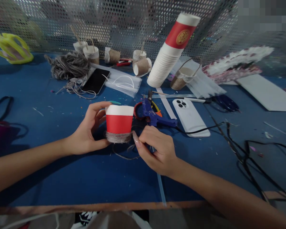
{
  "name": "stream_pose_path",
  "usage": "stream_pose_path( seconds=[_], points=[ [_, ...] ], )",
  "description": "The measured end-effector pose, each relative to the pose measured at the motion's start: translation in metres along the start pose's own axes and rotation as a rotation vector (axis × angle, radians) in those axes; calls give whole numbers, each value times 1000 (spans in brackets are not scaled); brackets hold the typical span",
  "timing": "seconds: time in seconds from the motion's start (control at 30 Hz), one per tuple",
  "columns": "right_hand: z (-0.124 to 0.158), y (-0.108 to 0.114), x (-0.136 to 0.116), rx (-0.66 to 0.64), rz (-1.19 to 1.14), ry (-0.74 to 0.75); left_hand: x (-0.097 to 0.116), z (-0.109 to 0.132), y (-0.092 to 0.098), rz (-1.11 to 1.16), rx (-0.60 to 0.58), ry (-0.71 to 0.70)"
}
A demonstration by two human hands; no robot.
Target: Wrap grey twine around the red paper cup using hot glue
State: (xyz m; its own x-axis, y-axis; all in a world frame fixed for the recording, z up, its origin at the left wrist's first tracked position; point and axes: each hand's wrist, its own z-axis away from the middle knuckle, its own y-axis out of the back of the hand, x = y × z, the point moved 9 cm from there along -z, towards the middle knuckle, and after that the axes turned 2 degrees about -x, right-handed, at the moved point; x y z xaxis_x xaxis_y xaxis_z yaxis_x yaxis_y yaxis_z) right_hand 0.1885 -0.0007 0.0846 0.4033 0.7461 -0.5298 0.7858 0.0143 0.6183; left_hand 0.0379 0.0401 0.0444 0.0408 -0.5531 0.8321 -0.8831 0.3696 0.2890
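A red paper cup [119,123] with a white rim band sits upside down on the blue table [62,171]; grey-brown twine [118,137] is wound around its lower edge. My left hand [88,132] wraps around the cup's left side, thumb at the bottom and fingers at the top. My right hand [154,148] pinches the twine right beside the cup's lower right edge. A loose loop of twine trails on the table below the cup.
A blue glue gun [154,115] with a black cord lies just behind the cup, next to a white phone [190,116]. Further back are a leaning stack of paper cups [169,54], a twine bundle [69,65], a black phone [95,81], twine-wrapped cups and plastic sleeves.
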Motion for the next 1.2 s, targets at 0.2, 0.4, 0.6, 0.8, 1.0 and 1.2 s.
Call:
stream_pose_path(
  seconds=[0.2,0.4,0.6,0.8,1.0,1.2],
  points=[
    [-1,-7,6,-76,-151,-94,-1,1,3,-280,-8,36],
    [-3,-13,17,-116,-240,-211,8,0,3,-354,-12,-31],
    [-1,-23,25,-210,-274,-323,13,1,0,-408,-14,-73],
    [4,-26,35,-202,-454,-493,20,1,0,-486,27,-93],
    [14,-47,40,-203,-898,-762,26,1,1,-619,78,-119],
    [20,-56,42,-210,-959,-841,32,2,2,-671,112,-172]
  ],
)
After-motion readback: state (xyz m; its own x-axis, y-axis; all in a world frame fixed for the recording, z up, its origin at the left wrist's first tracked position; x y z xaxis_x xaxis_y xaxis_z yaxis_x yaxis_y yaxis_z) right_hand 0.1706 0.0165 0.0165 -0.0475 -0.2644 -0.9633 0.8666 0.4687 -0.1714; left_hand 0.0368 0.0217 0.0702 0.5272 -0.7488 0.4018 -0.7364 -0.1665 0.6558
